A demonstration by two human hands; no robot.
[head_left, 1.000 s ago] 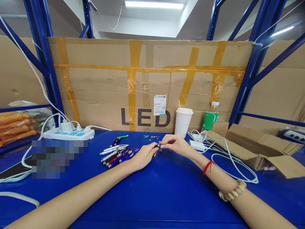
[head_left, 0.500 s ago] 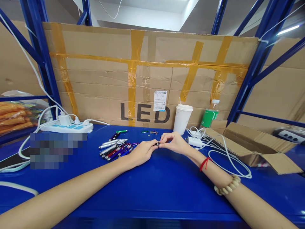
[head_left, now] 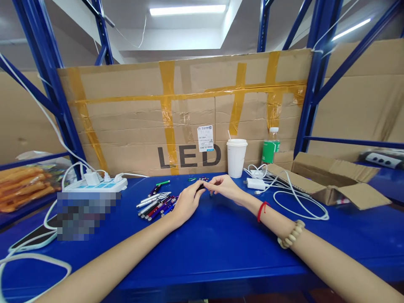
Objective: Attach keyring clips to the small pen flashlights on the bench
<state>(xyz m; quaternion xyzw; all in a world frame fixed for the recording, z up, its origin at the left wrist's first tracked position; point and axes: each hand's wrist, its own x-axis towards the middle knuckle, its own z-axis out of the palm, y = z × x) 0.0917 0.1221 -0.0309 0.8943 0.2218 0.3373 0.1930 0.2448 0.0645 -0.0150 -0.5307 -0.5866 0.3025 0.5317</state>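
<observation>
My left hand [head_left: 188, 201] is closed around a small dark piece [head_left: 202, 187], most of which the fingers cover. Its kind does not show. Against those fingertips, my right hand [head_left: 223, 186] is pinched shut, with a tiny bit [head_left: 211, 193] showing just below, too small to name. A pile of metallic pens [head_left: 154, 206] in silver, red, purple and blue lies beside my left hand. Just behind the pile lies a green and black pen piece [head_left: 162, 183]. Small loose parts [head_left: 203, 179] rest beyond my fingertips.
A white lidded cup [head_left: 236, 159] with a straw and a green-labelled bottle [head_left: 270, 148] stand at the back. White cables with a charger [head_left: 256, 184] and an open cardboard box [head_left: 328, 179] are at right. At left are a power strip [head_left: 109, 185] and a phone [head_left: 36, 240].
The camera view has tilted up and shifted right. Both hands stay together at the fingertips, with the right-hand fingers turned slightly and a tiny bit now showing below them.
</observation>
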